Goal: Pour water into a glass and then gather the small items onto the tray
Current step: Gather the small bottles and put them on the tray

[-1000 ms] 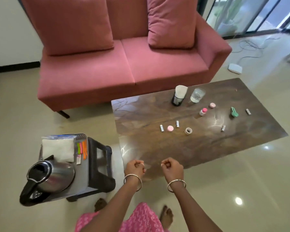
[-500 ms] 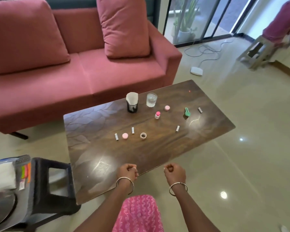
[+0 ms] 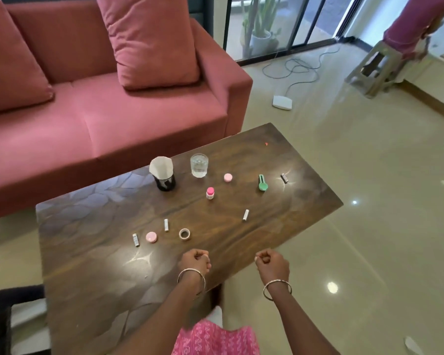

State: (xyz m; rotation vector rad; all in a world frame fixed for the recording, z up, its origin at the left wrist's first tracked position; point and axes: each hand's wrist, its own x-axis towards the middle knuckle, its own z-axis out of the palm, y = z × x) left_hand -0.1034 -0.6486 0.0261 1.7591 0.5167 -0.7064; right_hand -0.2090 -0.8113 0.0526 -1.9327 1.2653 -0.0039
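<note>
The view has swung right since 1 second ago: the kettle and its tray have gone from sight, so pouring looks not yet begun. Both the left hand [image 3: 194, 262] and right hand [image 3: 271, 263] are curled into empty fists above the near edge of the table [image 3: 92, 272]. The glass [image 3: 199, 165] stands at the far edge. Nearer than it lie 4 white tubes, 2 pink caps, 1 pink-capped bottle [image 3: 210, 193], 1 tape ring [image 3: 184, 234] and 1 green clip [image 3: 261, 182].

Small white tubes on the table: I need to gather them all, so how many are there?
3 white tubes: one left of the near pink disc, one just beyond that disc, one alone mid-table. A darker tube lies far right.
</note>
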